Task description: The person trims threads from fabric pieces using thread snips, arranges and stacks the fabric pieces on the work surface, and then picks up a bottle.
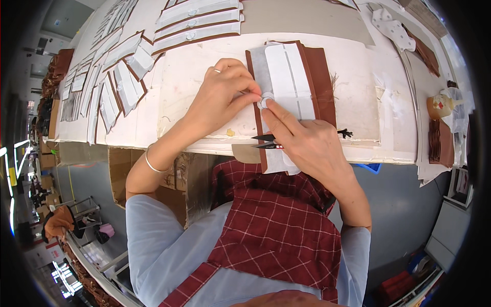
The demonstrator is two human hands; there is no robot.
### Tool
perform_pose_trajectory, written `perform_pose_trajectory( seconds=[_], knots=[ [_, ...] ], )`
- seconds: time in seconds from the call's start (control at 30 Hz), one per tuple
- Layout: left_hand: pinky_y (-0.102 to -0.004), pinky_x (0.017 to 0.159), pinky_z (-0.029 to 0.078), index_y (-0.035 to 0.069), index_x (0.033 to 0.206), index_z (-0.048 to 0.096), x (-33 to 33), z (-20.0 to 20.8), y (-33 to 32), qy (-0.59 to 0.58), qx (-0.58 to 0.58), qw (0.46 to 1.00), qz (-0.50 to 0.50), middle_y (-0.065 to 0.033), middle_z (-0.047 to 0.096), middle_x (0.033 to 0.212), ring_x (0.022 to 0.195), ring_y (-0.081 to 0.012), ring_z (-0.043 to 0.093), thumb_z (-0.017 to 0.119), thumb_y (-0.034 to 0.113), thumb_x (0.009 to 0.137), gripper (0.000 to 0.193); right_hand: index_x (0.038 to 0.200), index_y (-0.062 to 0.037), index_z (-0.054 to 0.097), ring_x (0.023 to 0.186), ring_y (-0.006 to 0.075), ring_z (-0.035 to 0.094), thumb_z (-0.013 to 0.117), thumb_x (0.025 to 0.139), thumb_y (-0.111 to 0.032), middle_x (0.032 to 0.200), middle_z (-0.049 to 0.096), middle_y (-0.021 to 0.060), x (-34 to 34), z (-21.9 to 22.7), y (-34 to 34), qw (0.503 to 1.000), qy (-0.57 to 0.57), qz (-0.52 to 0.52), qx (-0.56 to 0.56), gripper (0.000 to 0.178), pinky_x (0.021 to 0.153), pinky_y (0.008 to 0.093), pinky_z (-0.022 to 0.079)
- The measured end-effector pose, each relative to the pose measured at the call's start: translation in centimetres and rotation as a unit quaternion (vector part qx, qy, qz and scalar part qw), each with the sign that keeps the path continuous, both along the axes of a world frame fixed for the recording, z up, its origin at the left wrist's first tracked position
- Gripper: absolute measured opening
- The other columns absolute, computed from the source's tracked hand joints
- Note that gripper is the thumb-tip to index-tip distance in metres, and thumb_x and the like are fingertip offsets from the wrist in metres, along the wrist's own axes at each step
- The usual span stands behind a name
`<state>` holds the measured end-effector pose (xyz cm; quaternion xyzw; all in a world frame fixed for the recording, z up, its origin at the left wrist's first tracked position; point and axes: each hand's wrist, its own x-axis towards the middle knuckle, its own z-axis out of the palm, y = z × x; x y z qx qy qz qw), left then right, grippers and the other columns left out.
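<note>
A brown panel with white backing (289, 77) lies on the table in front of me, its near end hanging past the edge. On its left side is a small round whitish disc (266, 99). My left hand (225, 92) pinches at the disc's left rim; whatever sits between thumb and fingertip is too small to make out. The extended fingers of my right hand (307, 143) press on the panel just below the disc. Thread snips (265, 138) are tucked in that hand, their dark blades pointing left and their handle mostly hidden under the palm.
Several similar white-backed brown strips (199, 23) lie in rows at the back and left. More brown pieces lie under the panel in front of me. On the right are a dotted white piece (393, 28), a bottle with yellowish contents (439, 106) and stacked brown pieces (441, 143).
</note>
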<state>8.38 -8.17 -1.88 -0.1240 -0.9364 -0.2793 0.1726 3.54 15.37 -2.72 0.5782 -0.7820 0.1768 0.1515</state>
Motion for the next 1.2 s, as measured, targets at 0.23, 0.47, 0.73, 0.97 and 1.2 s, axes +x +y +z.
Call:
perform_pose_trajectory(
  seconds=[0.23, 0.47, 0.73, 0.97, 1.2],
  knots=[
    [-0.0383, 0.087, 0.035, 0.008, 0.085, 0.066, -0.6, 1.4, 0.7, -0.041, -0.064, 0.997, -0.018, -0.0008, 0.064, 0.093, 0.105, -0.0222, 0.056, 0.071, 0.016, 0.087, 0.009, 0.113, -0.0004, 0.067, 0.046, 0.0126, 0.054, 0.062, 0.079, -0.008, 0.127, 0.067, 0.0104, 0.1, -0.5, 0.2, 1.000, -0.008, -0.003, -0.003, 0.035, 0.047, 0.0261, 0.048],
    [-0.0385, 0.087, 0.036, 0.010, 0.094, 0.065, 1.0, 0.4, 0.0, -0.072, -0.023, 0.997, 0.015, -0.0014, 0.063, 0.099, 0.109, -0.0224, 0.055, 0.069, 0.013, 0.088, 0.008, 0.120, -0.0072, 0.068, 0.051, 0.0122, 0.057, 0.071, 0.077, -0.009, 0.132, 0.065, 0.0047, 0.2, -0.8, 0.3, 1.000, -0.020, -0.018, 0.015, 0.043, 0.049, 0.0267, 0.048],
    [-0.0387, 0.091, 0.039, 0.009, 0.098, 0.066, 0.3, 1.2, 1.3, -0.032, -0.104, 0.994, -0.003, -0.0040, 0.062, 0.100, 0.112, -0.0253, 0.054, 0.072, 0.008, 0.085, 0.015, 0.119, -0.0095, 0.069, 0.052, 0.0124, 0.058, 0.071, 0.076, -0.009, 0.133, 0.066, 0.0027, 0.2, -1.0, 0.1, 0.999, -0.028, -0.019, 0.000, 0.044, 0.049, 0.0269, 0.049],
    [-0.0396, 0.091, 0.041, 0.008, 0.095, 0.064, -0.5, 0.8, 0.7, -0.074, -0.074, 0.994, -0.020, -0.0053, 0.060, 0.095, 0.106, -0.0263, 0.054, 0.070, 0.007, 0.087, 0.010, 0.117, -0.0101, 0.071, 0.052, 0.0122, 0.059, 0.073, 0.075, -0.010, 0.131, 0.066, 0.0016, 0.2, -0.9, 0.2, 0.999, -0.030, -0.019, -0.006, 0.042, 0.050, 0.0267, 0.050],
    [-0.0360, 0.088, 0.045, 0.003, 0.094, 0.060, -0.2, 0.5, 0.5, -0.136, 0.110, 0.985, -0.019, -0.0075, 0.059, 0.097, 0.103, -0.0258, 0.053, 0.065, 0.006, 0.091, 0.006, 0.113, -0.0024, 0.068, 0.050, 0.0126, 0.057, 0.063, 0.077, -0.008, 0.128, 0.066, 0.0095, -0.1, -1.1, 0.3, 0.999, -0.023, 0.007, -0.022, 0.037, 0.051, 0.0266, 0.050]
  ],
)
